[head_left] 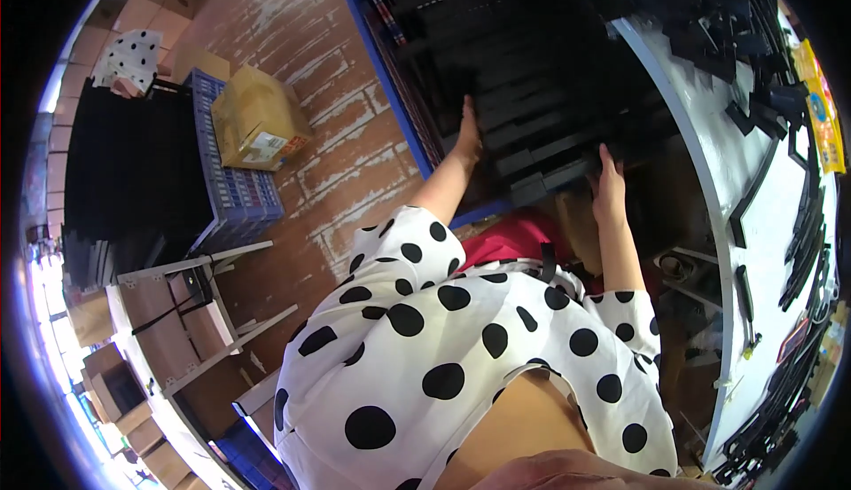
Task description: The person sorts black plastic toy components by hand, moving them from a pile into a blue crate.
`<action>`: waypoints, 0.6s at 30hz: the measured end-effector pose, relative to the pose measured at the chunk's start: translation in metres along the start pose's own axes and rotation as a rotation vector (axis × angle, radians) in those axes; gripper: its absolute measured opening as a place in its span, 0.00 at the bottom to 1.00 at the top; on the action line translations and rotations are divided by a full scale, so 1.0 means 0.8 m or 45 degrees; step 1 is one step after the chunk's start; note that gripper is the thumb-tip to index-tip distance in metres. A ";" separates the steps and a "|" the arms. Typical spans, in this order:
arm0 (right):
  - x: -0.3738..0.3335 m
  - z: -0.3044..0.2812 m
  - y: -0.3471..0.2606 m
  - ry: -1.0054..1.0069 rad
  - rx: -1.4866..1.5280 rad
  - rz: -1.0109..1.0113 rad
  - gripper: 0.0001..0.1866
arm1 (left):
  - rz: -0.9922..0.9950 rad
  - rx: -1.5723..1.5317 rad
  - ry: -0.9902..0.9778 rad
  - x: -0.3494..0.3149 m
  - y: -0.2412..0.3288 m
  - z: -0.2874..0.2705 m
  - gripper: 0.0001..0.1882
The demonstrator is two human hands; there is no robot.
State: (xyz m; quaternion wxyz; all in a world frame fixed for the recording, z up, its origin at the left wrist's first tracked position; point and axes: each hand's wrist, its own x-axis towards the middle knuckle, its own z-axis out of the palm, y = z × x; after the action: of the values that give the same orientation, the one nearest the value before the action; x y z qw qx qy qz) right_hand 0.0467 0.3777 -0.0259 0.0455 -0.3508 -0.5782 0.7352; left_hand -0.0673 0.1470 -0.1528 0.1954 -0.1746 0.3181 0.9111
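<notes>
A large blue-rimmed crate (384, 73) in front of me holds many long black pieces (532, 126) stacked in rows. My left hand (470, 133) stands upright against the left end of the rows, its fingers stretched out. At the right end, near the front of the stack, my right hand (609, 187) has its fingers extended, its palm facing inward. The black pieces lie between both hands. Their exact kind is too dark to make out. Whether the palms press on the pieces cannot be told.
On the right, a curved-looking white table (709, 184) bears scattered black parts (802, 242) and a yellow packet (823, 109). To the left stand a cardboard box (257, 117), a blue crate (217, 157), a dark stack (133, 171) and a white frame (151, 339). Another dotted sleeve (128, 57) shows beyond.
</notes>
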 end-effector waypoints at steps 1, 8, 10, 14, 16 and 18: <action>0.002 0.002 0.002 -0.012 0.005 0.027 0.33 | -0.016 0.002 0.008 -0.002 0.003 -0.006 0.45; 0.016 0.008 0.007 -0.022 0.015 0.071 0.35 | -0.030 0.022 0.102 0.004 0.000 -0.038 0.32; 0.017 0.010 0.010 -0.052 0.057 0.048 0.35 | -0.051 0.044 0.079 0.014 -0.001 -0.059 0.30; 0.003 0.003 0.004 0.000 0.037 0.065 0.36 | 0.290 1.487 -0.006 0.012 0.020 -0.108 0.27; -0.012 0.021 0.002 -0.051 0.019 0.083 0.36 | 0.215 0.721 0.197 0.012 0.066 -0.151 0.27; -0.016 0.028 0.004 -0.097 0.001 0.079 0.37 | 0.119 -0.065 0.343 0.007 0.096 -0.167 0.28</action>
State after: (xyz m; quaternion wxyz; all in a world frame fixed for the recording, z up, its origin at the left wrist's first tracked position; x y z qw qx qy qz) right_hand 0.0443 0.3522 -0.0210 0.0007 -0.3405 -0.5680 0.7493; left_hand -0.0825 0.0067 -0.2145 0.1037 -0.2851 0.3258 0.8954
